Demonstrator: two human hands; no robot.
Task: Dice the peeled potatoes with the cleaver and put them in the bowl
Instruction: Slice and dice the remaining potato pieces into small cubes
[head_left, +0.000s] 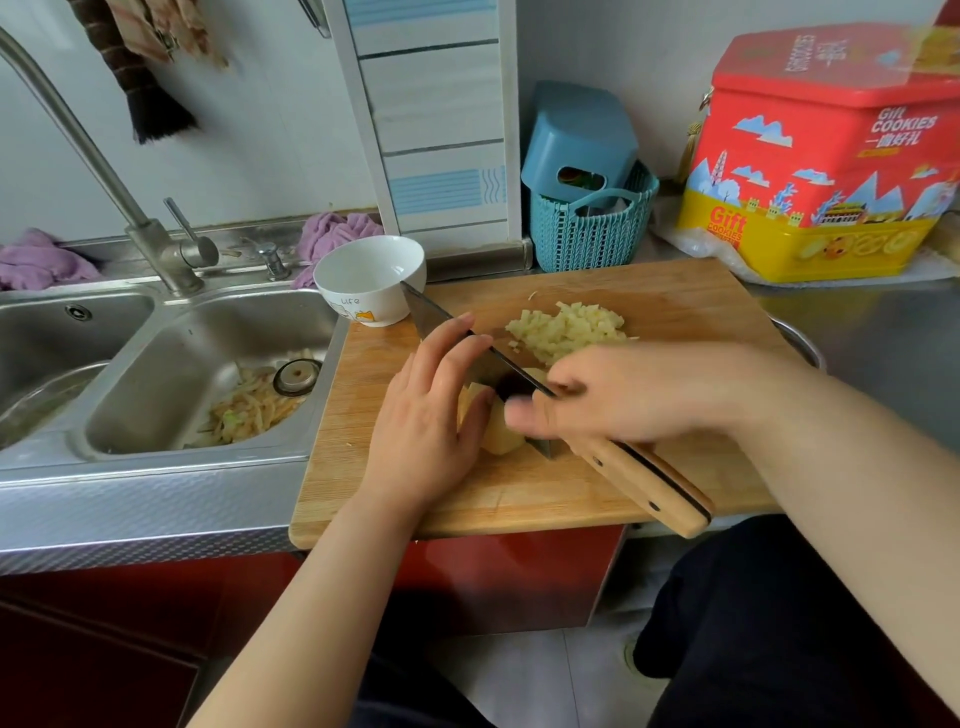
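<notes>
A peeled potato piece (500, 432) lies on the wooden cutting board (675, 306). My left hand (431, 415) rests on it, fingers fairly straight and pressed against the flat of the cleaver (441, 325). My right hand (623, 395) grips the cleaver where the blade meets its wooden handle (649, 486). The blade stands edge-down in the potato. A heap of diced potato (569, 330) sits further back on the board. A white bowl (370, 278) stands at the board's far left corner, with nothing visible inside it.
A steel double sink (156, 374) on the left holds potato peelings (249, 408) near the drain, behind it a tap (156, 249). A teal basket (589, 228) and a red and yellow cookie tin (821, 156) stand behind the board. Purple cloths lie on the sink ledge.
</notes>
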